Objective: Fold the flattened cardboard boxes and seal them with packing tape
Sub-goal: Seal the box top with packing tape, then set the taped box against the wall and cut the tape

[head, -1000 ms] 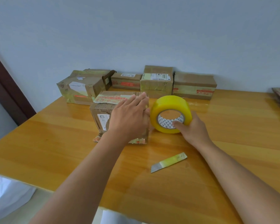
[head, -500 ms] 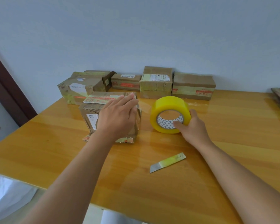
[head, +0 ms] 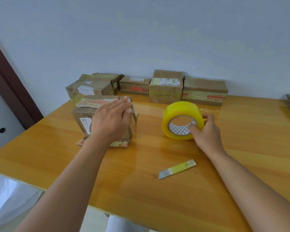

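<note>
Nearest on the wooden desk (head: 241, 173) lies a bare utility-knife blade (head: 177, 169) with a yellowish wrap round its middle, flat and apart from both hands.

Beyond it the right hand (head: 206, 131) has its grip curled round a roll of yellow packing tape (head: 182, 120): the thumb is hooked into the patterned core and the fingers wrap over the far rim. The roll stands on its edge on the desk, its open core facing the camera.

To the left, well apart from the roll, the left hand (head: 110, 121) lies on a worn cardboard box (head: 84, 118), its grip spread, with straight fingers pressing flat across the box's top and near face. The box stands upright with its top flaps down under a strip of printed tape; torn flap edges splay out on the desk at its base. What is inside cannot be seen.

Farthest, along the wall (head: 141, 39), stands a row of taped boxes (head: 166, 88). The leftmost has a flap ajar at its right end, and the others are closed; no contents show in any of them.
</note>
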`<state>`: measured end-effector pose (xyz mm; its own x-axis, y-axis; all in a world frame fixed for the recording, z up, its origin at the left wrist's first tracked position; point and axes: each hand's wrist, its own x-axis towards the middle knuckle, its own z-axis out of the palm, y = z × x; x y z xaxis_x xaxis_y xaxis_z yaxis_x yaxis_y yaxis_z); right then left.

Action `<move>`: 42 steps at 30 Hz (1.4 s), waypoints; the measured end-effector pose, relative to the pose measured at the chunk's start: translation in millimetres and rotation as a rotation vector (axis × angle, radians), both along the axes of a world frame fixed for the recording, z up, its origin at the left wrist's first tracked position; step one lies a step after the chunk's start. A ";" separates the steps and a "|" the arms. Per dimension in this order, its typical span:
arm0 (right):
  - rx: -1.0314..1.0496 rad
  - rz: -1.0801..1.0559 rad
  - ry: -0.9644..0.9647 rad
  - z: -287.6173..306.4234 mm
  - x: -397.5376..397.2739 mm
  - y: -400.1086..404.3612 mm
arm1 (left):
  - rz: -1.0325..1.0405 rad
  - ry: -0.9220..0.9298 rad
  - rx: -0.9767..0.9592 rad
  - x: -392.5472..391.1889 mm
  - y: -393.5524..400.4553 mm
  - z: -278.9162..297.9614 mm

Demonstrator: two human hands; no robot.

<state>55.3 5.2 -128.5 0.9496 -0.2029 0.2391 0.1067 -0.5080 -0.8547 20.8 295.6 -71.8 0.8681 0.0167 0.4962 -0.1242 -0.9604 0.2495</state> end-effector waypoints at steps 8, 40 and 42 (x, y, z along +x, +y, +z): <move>-0.031 -0.013 0.011 -1.8 0.5 0.3 | 0.014 0.077 0.012 -5.1 23.0 9.3; -0.817 0.870 0.310 25.9 -69.8 11.4 | -0.031 0.079 0.079 0.5 33.0 3.4; -0.863 0.869 0.326 30.0 -67.9 14.7 | -0.033 0.070 0.072 1.0 33.3 2.4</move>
